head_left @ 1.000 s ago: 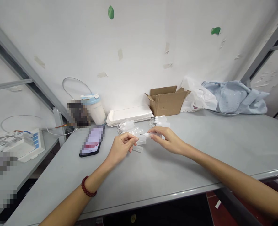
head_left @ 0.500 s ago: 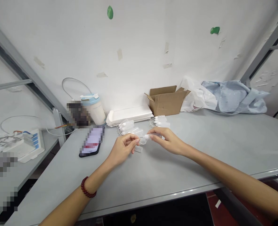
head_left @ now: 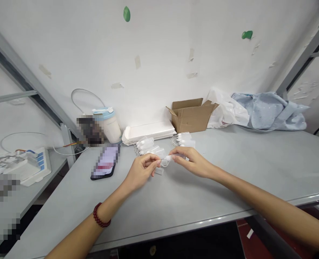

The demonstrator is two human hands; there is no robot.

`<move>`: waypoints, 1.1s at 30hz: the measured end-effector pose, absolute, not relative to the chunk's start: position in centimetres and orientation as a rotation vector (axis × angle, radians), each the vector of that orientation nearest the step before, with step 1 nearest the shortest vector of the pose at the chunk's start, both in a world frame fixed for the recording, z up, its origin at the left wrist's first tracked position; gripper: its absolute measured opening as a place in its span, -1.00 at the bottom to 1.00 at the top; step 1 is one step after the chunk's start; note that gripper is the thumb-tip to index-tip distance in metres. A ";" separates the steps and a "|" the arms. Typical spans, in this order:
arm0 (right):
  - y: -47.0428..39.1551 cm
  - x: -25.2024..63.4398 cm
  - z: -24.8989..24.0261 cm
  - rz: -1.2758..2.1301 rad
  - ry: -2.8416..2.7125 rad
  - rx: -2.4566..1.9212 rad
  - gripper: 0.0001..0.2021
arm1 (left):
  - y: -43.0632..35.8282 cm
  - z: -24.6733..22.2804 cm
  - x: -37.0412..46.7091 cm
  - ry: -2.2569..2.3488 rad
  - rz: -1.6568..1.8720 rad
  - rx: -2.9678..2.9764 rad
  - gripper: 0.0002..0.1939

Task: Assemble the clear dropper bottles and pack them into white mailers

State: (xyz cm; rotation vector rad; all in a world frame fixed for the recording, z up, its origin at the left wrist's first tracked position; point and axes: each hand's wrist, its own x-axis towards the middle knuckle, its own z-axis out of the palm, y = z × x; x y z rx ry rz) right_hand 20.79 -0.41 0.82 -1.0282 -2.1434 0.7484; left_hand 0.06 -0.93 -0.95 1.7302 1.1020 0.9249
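Over the table, my right hand [head_left: 188, 159] pinches a small translucent plastic bottle with a white cap-like end [head_left: 168, 158], which points left. Its body is mostly behind my fingers. My left hand [head_left: 145, 167] is closed in a pinch just left of that end. A thin dark line and a white looped cord [head_left: 165, 164] run between the two hands; what the left fingertips hold is too small to make out. Beneath the left fingers, a clear plastic piece [head_left: 158, 171] lies on the table. Behind the hands are several similar small bottles [head_left: 146, 143] with white tips and cords, and another group of bottles [head_left: 185, 136].
A white stack of flat packets [head_left: 151, 130] and an open cardboard box [head_left: 193, 118] stand along the wall. To the left are a phone [head_left: 105, 162] and a blue-lidded cup [head_left: 111, 126]. A white plastic bag [head_left: 225, 109] and light-blue cloth [head_left: 270, 111] lie back right.
Both hands keep nearly the same place and grip. The white cord between them has shifted slightly, and the gap between the left fingertips and the bottle end looks a little smaller.
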 end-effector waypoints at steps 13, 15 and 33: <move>-0.7 20.6 0.5 0.762 -2.207 -1.043 -0.84 | -1.7 -1.2 0.3 1.153 0.878 2.034 -0.82; -0.8 20.5 0.3 0.744 -2.228 -1.029 -0.85 | -1.7 -1.2 0.4 1.161 0.870 2.074 -0.83; -0.9 20.1 -0.5 0.644 -2.317 -0.954 -0.87 | -2.5 -1.4 0.8 1.173 0.763 2.048 -0.84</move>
